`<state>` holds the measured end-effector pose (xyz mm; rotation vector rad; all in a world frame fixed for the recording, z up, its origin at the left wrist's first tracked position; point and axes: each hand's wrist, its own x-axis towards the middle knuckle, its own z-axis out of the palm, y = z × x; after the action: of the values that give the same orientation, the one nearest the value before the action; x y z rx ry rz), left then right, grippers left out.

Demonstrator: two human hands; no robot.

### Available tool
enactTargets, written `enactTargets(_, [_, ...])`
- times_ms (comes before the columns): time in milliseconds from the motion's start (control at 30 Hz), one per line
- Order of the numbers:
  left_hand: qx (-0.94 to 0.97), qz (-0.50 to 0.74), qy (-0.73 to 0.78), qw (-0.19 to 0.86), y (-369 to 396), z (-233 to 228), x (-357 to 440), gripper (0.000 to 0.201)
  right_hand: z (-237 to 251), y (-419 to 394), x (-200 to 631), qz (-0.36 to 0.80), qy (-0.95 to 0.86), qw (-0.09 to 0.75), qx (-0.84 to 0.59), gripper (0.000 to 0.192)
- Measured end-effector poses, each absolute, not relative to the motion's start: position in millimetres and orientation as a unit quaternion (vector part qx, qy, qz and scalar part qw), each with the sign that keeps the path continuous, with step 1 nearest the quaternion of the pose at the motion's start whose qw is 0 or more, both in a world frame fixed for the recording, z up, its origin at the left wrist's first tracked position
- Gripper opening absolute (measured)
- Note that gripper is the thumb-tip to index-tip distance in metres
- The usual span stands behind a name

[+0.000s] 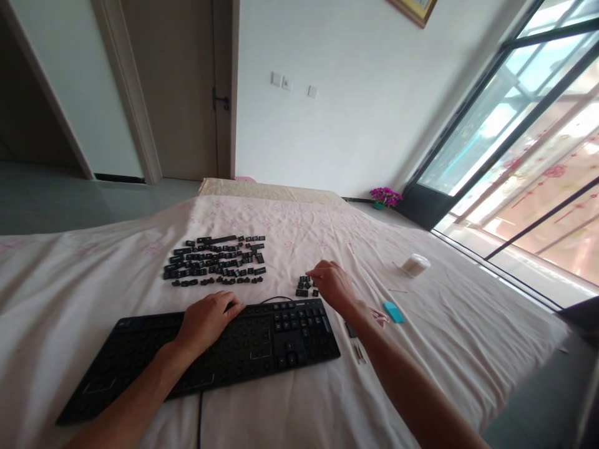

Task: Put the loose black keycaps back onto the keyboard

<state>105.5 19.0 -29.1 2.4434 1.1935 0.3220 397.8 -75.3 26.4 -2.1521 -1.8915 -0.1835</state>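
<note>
A black keyboard (234, 352) lies at a slant on the bed; most of its left and middle part is stripped of keycaps, while keys still sit on its right part. My left hand (210, 315) rests over its far edge, fingers curled round it and thumb along the top. Beyond the keyboard's right end, my right hand (331, 284) is closed in a pinch at a small group of loose keycaps (303, 292); whatever is between its fingertips is too small to make out. A larger batch of black keycaps (215, 255) is laid out in rough rows behind the keyboard.
Right of the keyboard lie a metal tweezer-like tool (359, 352), a turquoise block (394, 312) and a white round container (415, 265). A pink flowered sheet (449, 337) covers the bed. Purple flowers (386, 197) stand by the glass door. A cable (201, 418) runs toward me.
</note>
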Motion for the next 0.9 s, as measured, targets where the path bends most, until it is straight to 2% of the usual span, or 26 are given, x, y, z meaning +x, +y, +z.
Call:
enactTargets(267, [0.874,0.112,0.431,0.194,20,-30,106,0.027,7,-29,408,-0.053,-0.66,0.043,-0.748,0.012])
enactTargets(500, [0.875,0.103,0.435,0.186,19,-28,106,0.027,5,-16,403,-0.041,-0.666,-0.021,-0.744,0.013])
enactTargets(733, [0.878,0.093,0.435,0.174,19,-25,106,0.028,5,-4,405,-0.017,-0.657,-0.046,-0.752,0.009])
enactTargets(900, [0.88,0.095,0.432,0.172,18,-25,105,0.028,15,-5,403,-0.016,-0.663,-0.026,-0.748,0.006])
